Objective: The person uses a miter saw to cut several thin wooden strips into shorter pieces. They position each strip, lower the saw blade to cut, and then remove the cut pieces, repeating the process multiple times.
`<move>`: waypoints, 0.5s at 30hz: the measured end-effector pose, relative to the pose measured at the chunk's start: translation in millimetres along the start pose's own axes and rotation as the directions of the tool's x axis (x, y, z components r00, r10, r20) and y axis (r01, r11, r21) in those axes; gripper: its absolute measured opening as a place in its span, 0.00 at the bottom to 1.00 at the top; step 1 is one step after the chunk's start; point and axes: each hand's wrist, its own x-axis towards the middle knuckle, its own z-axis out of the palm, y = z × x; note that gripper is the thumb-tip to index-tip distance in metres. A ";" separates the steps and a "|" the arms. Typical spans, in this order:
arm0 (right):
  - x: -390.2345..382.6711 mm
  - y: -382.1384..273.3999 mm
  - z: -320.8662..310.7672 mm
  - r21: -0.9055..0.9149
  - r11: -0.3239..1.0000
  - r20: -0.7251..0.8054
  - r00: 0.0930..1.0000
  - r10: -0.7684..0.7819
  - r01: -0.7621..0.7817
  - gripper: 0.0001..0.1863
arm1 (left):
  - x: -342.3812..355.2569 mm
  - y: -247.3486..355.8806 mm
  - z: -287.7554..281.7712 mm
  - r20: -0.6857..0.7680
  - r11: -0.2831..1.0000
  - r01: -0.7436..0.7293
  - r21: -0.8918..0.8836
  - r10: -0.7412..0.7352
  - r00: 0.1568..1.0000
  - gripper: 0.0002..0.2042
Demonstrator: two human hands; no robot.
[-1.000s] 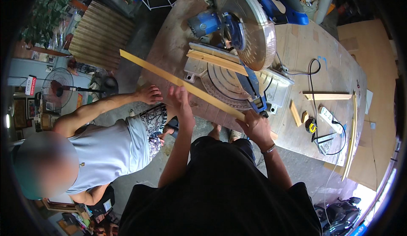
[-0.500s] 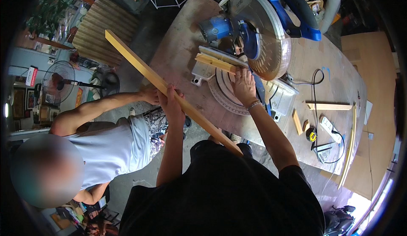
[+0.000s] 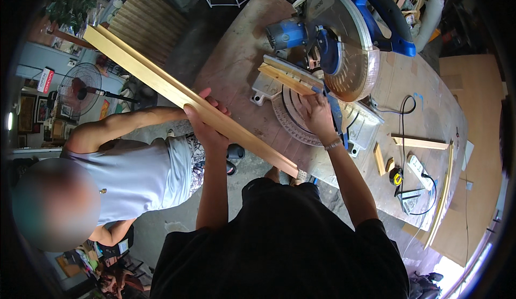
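Observation:
My left hand [image 3: 207,130] is closed around a long, yellowish wooden moulding [image 3: 156,84], with the thumb on the near side and fingers showing past the far edge. The moulding slants from upper left toward my waist, and a step runs along its upper edge. At the blue miter saw [image 3: 344,46], a short wooden strip [image 3: 287,79] lies against the fence. By the strip's right end is my right hand [image 3: 320,117], its fingers stretched out at the wood and not wrapped round it. The saw's round blade guard is just beyond that hand.
Another person [image 3: 134,175] stands at the left, one arm reaching behind the moulding. On the bench's right side lie wood offcuts [image 3: 379,158], a tape measure [image 3: 396,177], a power strip [image 3: 419,170] and a square [image 3: 410,199]. A fan [image 3: 81,90] stands far left.
My left hand has raised and turned the moulding, and its lower end has come away from my waist. My right hand has drawn slightly back along the strip's end. The view has shifted a little.

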 end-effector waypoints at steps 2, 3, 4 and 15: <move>-18.2 0.5 -14.2 0.413 0.909 0.169 0.975 -0.141 0.060 0.23 | -2.1 2.9 7.5 -0.024 1.000 0.007 -0.008 -0.007 1.000 0.35; -28.7 -3.8 -19.6 0.475 0.880 0.281 0.944 -0.175 0.022 0.22 | -2.6 3.1 10.8 -0.024 1.000 0.015 -0.016 -0.015 1.000 0.35; -39.1 -14.3 -28.9 0.530 0.848 0.387 0.896 -0.217 -0.024 0.22 | -3.3 3.5 12.6 -0.027 0.999 0.021 -0.024 -0.021 0.999 0.34; -105.1 -39.6 -66.9 0.588 0.696 0.680 0.718 -0.149 -0.412 0.24 | -7.3 -31.8 10.8 0.010 0.928 0.150 -0.341 -0.156 0.988 0.29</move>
